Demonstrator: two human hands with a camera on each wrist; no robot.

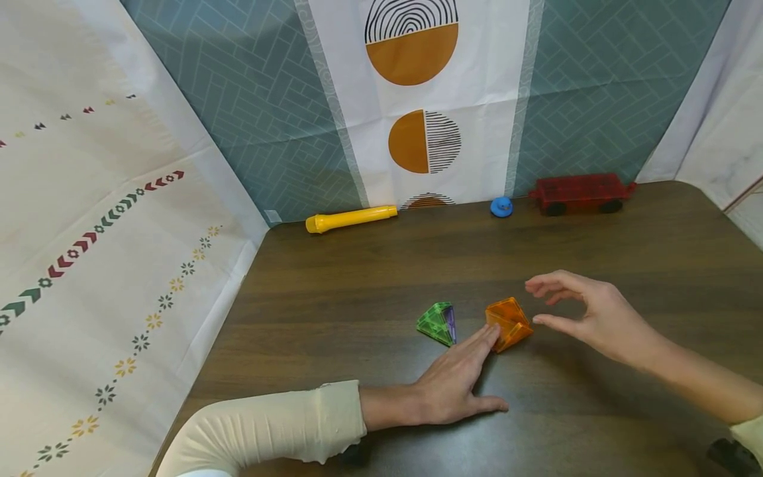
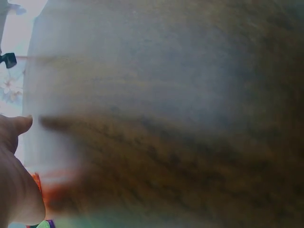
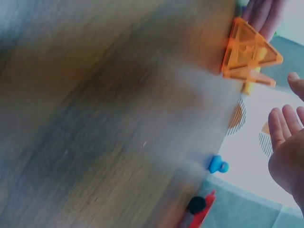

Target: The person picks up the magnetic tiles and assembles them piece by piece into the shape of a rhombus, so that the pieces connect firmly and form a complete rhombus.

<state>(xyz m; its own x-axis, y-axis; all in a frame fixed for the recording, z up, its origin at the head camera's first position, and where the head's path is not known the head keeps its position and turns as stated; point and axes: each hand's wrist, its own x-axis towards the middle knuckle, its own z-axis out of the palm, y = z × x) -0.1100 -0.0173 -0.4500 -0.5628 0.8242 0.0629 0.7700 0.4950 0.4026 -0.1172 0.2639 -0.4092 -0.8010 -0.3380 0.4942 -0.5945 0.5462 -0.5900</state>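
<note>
An orange translucent magnetic-tile shape [image 1: 508, 320] with triangular sides sits on the wooden table. My left hand [image 1: 448, 387] reaches to its left side, fingers extended, the fingertips right at the tiles and the thumb spread away. My right hand [image 1: 590, 315] hovers to the right of the orange shape, fingers loosely bent, thumb apart, nothing between them. In the right wrist view, the frame edges of the orange tiles [image 3: 249, 50] stand up in a peaked form. A smaller green and purple tile shape [image 1: 435, 323] lies just left of the orange one.
Along the table's back edge lie a yellow microphone-shaped stick [image 1: 352, 218], a small round blue object [image 1: 501, 207] and a red translucent wagon [image 1: 583, 194] with black wheels. Patterned cloth [image 1: 286, 112] hangs right behind that edge. More cloth [image 1: 107, 265] borders the left side.
</note>
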